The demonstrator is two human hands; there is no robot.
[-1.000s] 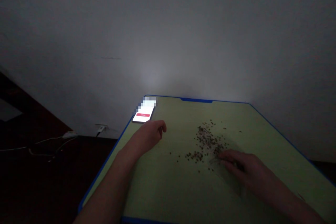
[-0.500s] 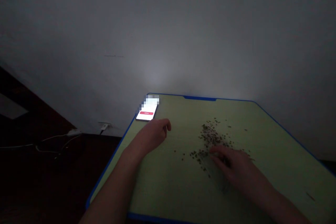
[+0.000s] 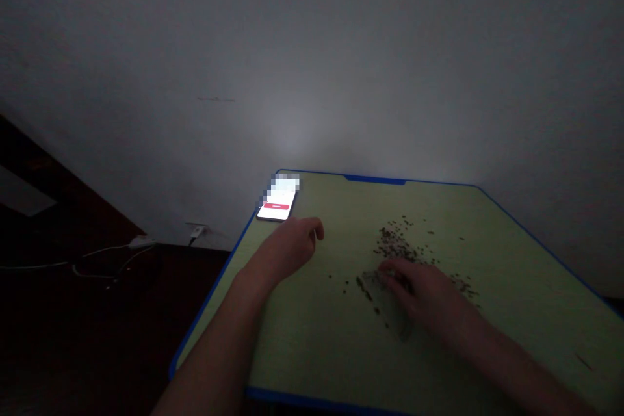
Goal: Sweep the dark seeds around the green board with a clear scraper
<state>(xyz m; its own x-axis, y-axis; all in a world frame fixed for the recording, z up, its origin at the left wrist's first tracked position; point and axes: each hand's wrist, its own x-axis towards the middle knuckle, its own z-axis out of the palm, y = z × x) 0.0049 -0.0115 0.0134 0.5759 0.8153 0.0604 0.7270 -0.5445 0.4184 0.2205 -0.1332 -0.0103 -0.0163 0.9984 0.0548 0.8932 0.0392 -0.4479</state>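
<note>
Ref. point: the phone [image 3: 279,197], screen up on the far left corner of the table [image 3: 312,338]. We judged its lit screen useful as a lamp, light being v. low.

L hand [image 3: 294,240]: just nearer us than the phone; contact w/ it couldn't be confirmed. We had the fingers curled; the palm was hidden, so we couldn't tell if it held anything.

R hand [image 3: 422,283]: right of the phone and nearer us, well apart from the L hand. We had thumb & fingers clamped on a clear sheet [image 3: 394,309] (poss. a bag; too dim to ID), prob. pinched near the edge because thin film would otherwise fold.

Dark bits [image 3: 394,244]: main cluster right of the phone, slightly nearer us; a few strays between cluster and phone, others farther right. More lined the phone-side edge of the clear sheet, presumably gathered against it. We couldn't ID the material.
</note>
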